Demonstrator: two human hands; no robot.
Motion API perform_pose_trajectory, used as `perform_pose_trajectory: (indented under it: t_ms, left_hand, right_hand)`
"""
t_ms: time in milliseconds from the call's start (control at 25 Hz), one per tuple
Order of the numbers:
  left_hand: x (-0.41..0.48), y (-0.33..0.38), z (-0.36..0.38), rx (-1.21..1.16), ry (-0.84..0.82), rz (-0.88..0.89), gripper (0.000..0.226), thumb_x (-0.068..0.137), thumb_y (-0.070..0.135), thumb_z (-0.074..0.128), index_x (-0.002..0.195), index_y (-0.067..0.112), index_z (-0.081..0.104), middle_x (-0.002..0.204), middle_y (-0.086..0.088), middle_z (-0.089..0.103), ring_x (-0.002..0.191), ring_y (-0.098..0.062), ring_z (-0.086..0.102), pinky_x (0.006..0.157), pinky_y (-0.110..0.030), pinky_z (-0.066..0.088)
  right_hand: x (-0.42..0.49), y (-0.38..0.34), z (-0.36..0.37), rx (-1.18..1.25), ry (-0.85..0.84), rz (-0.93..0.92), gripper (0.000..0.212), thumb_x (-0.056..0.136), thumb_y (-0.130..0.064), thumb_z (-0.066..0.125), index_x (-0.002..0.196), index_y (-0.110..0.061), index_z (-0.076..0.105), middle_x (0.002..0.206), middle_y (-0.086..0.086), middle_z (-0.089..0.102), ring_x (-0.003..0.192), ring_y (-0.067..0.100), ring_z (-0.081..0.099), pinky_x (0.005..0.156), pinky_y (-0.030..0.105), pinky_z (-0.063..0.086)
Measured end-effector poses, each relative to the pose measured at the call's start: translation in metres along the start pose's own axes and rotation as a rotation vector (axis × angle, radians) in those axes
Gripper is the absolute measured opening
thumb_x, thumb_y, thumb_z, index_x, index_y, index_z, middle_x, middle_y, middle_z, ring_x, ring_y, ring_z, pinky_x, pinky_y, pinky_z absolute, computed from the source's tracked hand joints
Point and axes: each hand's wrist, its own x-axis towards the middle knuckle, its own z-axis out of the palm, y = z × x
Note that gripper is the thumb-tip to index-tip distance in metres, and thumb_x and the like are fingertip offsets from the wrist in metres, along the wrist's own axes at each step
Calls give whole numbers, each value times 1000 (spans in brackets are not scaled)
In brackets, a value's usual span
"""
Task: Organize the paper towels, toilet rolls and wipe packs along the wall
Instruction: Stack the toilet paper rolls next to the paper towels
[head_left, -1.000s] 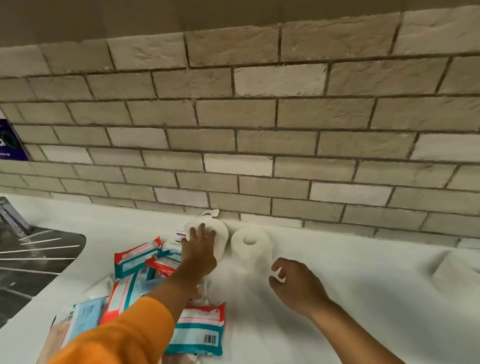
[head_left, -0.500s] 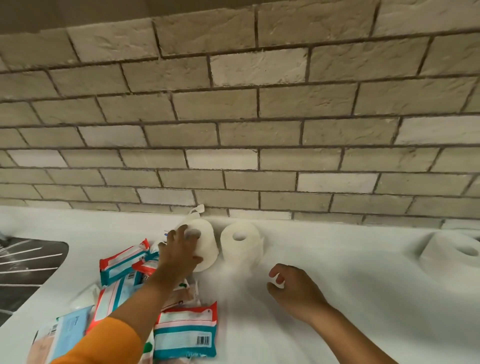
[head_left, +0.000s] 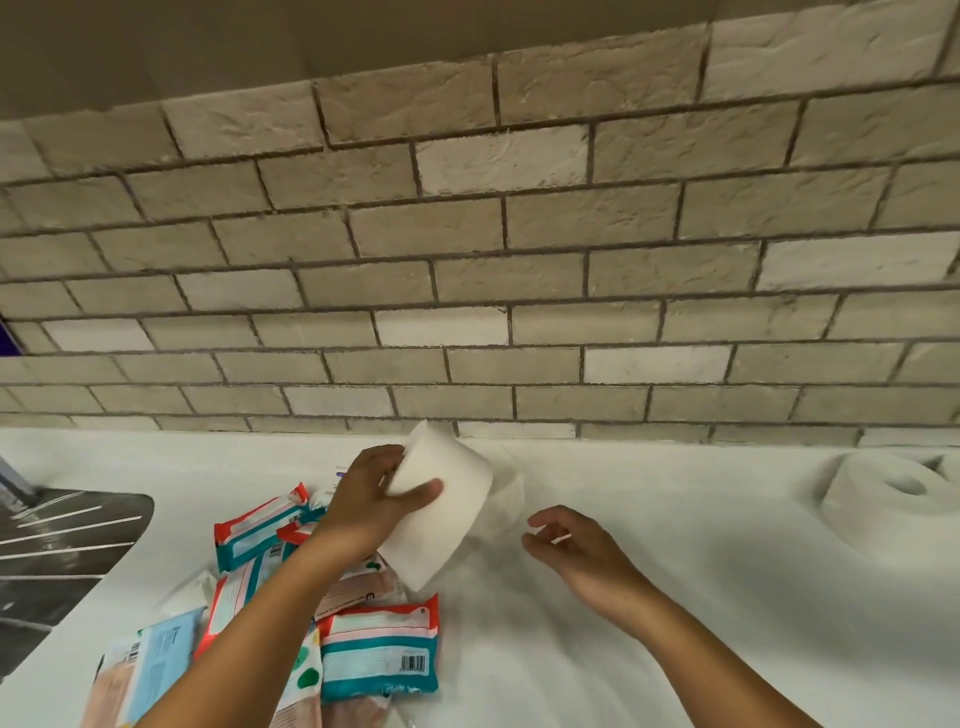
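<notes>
The toilet roll (head_left: 447, 509) is in the left hand (head_left: 366, 501), tilted with its upper end toward the brick wall (head_left: 519, 260) and its lower end over the heap of wipe packs (head_left: 379, 654). It looks clear of the counter (head_left: 649, 649), though the contact underneath is hidden. The thumb lies across the roll's near side and the fingers curl round its far left edge, so the grip is a pinch across soft paper. Just behind it, largely covered, a second roll (head_left: 511, 501) sits close to the wall. The right hand (head_left: 576, 545) hovers to the right of both, holding nothing, fingers loosely bent and slightly spread. Far to the right a paper towel roll (head_left: 878, 499) lies near the wall, and at the left edge is a sink (head_left: 57, 545). The main risk is that the held roll clips the second one as it is set down, because they are so close, and sends it rolling along the counter. A squeeze that is too light could let the soft roll slip onto the packs; too hard would crush its core. The left forearm crosses the heap, so a careless sweep could drag the slick packs toward the sink.
</notes>
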Motion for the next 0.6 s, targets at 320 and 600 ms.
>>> perform_pose_trajectory:
  t_ms: [320,600]
  left_hand:
    - [-27,70,29,-546,-29,-251,32,77,52,80,90,23,75,82,8,80,64,-8,75,46,-20,52]
    - [-35,94,55,-599,-52,-302,47,70,62,81,94,22,73,79,12,79,83,-17,74,71,-35,55]
  right_hand:
    - [-28,-14,-6,222,-125,35,57,66,-62,77,116,-38,67,112,-11,71,100,0,69,86,27,57]
    - [-37,9,3,628,-71,518,25,97,-26,53,111,-7,56,81,20,71,59,29,64,56,32,55]
